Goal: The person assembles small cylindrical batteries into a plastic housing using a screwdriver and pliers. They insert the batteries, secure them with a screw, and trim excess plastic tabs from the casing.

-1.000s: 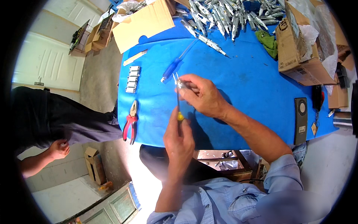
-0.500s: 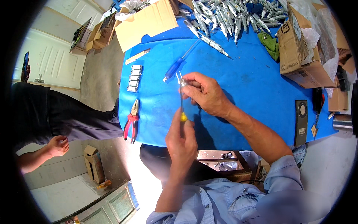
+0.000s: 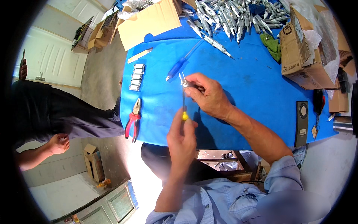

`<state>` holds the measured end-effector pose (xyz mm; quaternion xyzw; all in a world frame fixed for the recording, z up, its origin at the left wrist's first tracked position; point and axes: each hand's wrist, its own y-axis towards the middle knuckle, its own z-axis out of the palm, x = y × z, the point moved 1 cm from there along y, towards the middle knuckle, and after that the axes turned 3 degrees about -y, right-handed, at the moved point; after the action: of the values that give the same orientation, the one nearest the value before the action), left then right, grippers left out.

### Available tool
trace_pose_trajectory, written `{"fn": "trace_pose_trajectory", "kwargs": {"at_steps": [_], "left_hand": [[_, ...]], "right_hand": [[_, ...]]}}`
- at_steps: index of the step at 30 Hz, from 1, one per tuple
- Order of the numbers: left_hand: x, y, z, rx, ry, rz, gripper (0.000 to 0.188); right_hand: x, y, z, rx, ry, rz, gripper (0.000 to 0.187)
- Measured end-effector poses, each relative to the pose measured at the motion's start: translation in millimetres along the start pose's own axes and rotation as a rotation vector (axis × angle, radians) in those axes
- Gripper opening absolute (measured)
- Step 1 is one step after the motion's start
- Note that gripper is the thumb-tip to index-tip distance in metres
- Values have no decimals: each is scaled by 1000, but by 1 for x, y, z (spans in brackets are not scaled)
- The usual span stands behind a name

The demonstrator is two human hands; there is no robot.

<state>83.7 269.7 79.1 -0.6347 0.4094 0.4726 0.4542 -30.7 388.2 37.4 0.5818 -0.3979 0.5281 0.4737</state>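
Your blue surface (image 3: 160,108) is brightly lit, shadows fall right of your right hand (image 3: 209,96), and white glare washes out the area beside your left forearm (image 3: 170,192). Fisheye distortion bends edges near the black rim; blur covers your shirt (image 3: 212,201) at lower right.

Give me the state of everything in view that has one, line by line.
Left hand: closed around yellow-collared screwdriver
Right hand: pinching small metal part
Blue screwdriver: lying flat, unheld
Pliers: lying flat, handles apart
Silver pieces: lined up in a row
Slim grey-and-white items: heaped
Green cloth: crumpled
Cardboard box at right: open
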Motion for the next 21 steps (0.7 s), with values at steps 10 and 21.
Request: {"fn": "trace_pose_trajectory", "kwargs": {"at_steps": [10, 21], "left_hand": [[-3, 19, -16, -13, 765, 507, 38], [12, 35, -24, 11, 638, 592, 37]], "right_hand": [[-3, 4, 1, -55, -64, 7, 14], [-1, 7, -1, -33, 21, 106, 16]]}}
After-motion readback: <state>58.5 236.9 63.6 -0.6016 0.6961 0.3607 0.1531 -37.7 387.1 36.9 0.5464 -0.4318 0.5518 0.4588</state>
